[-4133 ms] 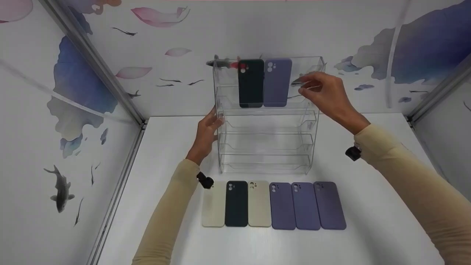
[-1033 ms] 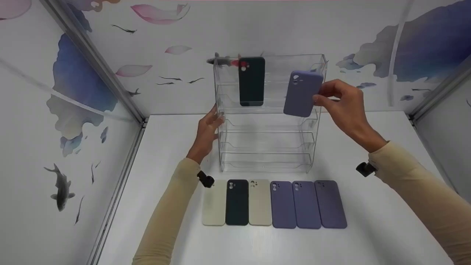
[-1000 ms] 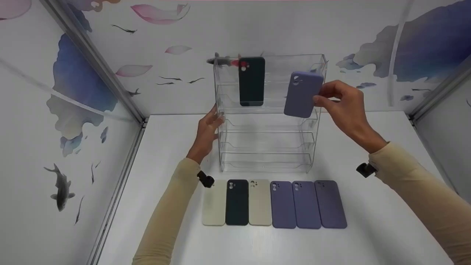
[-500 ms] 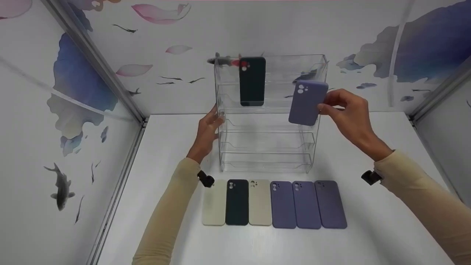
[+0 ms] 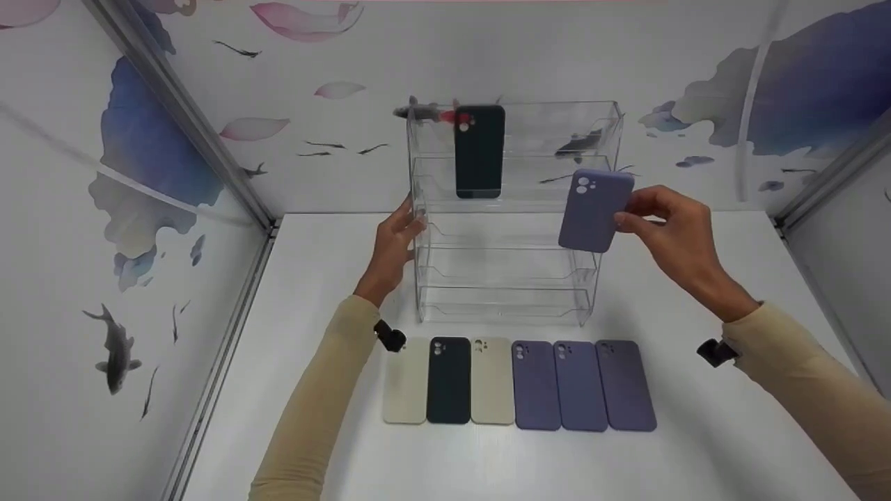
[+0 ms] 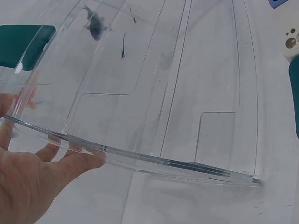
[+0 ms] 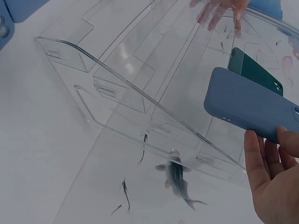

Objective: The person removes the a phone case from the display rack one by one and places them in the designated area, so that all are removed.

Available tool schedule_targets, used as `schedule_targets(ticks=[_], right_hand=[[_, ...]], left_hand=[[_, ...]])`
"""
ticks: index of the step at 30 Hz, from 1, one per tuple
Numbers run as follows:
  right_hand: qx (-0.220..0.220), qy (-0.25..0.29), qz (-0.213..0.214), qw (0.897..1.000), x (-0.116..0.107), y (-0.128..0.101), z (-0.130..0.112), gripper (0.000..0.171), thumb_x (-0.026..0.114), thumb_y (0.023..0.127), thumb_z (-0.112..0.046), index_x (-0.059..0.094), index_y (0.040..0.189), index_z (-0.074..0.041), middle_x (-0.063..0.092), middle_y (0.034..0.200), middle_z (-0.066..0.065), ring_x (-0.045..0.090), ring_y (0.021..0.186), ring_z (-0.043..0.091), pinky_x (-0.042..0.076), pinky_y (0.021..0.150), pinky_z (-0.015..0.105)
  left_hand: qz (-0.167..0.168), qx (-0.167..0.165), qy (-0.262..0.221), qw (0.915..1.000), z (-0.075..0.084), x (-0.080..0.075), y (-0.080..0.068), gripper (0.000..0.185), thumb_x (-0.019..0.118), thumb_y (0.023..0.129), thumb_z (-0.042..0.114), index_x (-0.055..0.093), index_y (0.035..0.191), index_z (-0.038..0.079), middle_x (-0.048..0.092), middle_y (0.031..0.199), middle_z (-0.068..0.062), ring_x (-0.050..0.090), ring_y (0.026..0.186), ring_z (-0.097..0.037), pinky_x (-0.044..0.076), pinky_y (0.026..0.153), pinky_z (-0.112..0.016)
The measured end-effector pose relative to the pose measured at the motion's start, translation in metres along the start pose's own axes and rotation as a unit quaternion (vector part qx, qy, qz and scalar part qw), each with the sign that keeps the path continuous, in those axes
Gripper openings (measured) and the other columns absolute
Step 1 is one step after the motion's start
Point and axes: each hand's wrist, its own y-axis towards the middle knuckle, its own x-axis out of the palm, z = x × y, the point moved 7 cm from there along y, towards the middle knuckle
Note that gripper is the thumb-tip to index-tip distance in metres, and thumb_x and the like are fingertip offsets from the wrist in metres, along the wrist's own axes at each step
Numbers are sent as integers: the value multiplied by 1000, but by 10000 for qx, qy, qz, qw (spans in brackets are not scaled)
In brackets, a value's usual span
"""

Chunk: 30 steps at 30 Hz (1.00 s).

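A clear acrylic tiered rack (image 5: 508, 278) stands at the back of the white table (image 5: 696, 431). One dark green phone case (image 5: 479, 152) leans on its top shelf, also seen as the green case (image 7: 254, 70) in the right wrist view. My right hand (image 5: 672, 233) pinches a purple case (image 5: 593, 209) by its edge, in the air in front of the rack's right side; the purple case (image 7: 252, 105) shows there too. My left hand (image 5: 393, 247) rests on the rack's left wall (image 6: 56, 135) with fingers laid against it.
Several cases lie in a row near the table's front: a cream case (image 5: 404, 383), a dark case (image 5: 448, 381), another cream case (image 5: 491, 381) and three purple cases (image 5: 581, 386). Painted walls close the left, back and right sides.
My right hand took the purple case off the top shelf beside the green one and has carried it down and to the right. The left hand has stayed on the rack.
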Motion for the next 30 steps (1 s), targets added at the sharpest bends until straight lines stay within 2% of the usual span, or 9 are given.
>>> schedule_targets(ticks=[5, 22, 30], right_hand=[[131, -4, 19, 9999, -5, -7, 8, 21, 80, 101, 0, 77, 121, 4, 75, 107, 14, 72, 97, 0, 55, 88, 9], [546, -342, 28, 9979, -19, -25, 36, 24, 78, 104, -5, 76, 126, 2, 74, 110, 14, 69, 98, -4, 51, 89, 6], [464, -193, 84, 9987, -24, -34, 43, 23, 76, 102, 4, 75, 124, 9, 73, 109, 17, 67, 97, -6, 51, 88, 6]], left_hand=[[-23, 37, 79, 10000, 0, 0, 0, 68, 58, 115, 32, 30, 176, 27, 38, 174, -17, 43, 156, -34, 43, 120, -67], [28, 29, 83, 10000, 1, -1, -2, 68, 59, 115, 31, 29, 176, 26, 41, 172, -18, 45, 155, -34, 45, 118, -64], [-40, 75, 103, 9999, 2, 1, -1, 68, 59, 114, 36, 32, 176, 30, 41, 173, -14, 43, 157, -32, 43, 119, -66]])
